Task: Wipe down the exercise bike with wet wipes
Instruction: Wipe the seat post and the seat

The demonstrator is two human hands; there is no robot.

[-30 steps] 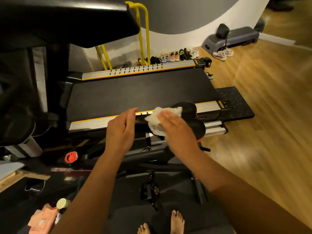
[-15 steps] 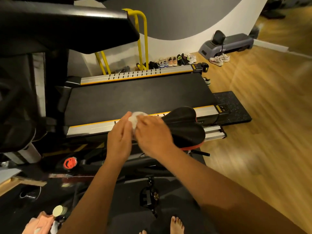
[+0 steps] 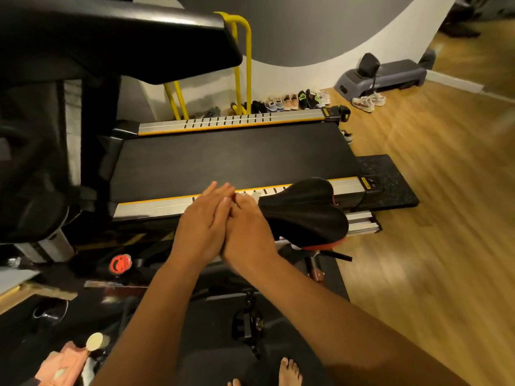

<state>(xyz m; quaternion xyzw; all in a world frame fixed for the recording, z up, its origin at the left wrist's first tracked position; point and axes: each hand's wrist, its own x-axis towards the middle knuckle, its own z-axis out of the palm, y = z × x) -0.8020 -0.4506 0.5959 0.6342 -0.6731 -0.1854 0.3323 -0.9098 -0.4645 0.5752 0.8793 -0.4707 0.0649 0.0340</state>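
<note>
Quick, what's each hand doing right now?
Left hand: open, flat against the other hand.
Right hand: cannot tell; it is pressed to the left one, and no wipe shows.

Left hand [image 3: 203, 227] and right hand [image 3: 248, 235] are pressed together, palm against palm; what lies between them is hidden. The left fingers [image 3: 220, 193] are straight and reach past the right ones, which look bent. Just right of the fingers sits the black saddle [image 3: 303, 213], its nose pointing at them. Beyond the fingertips run a silver rail [image 3: 156, 207] and a black belt [image 3: 228, 160]. Well behind the fingers, a pedal [image 3: 249, 324] and bare feet [image 3: 289, 371]; down to their left, a red knob [image 3: 120, 263]
</note>
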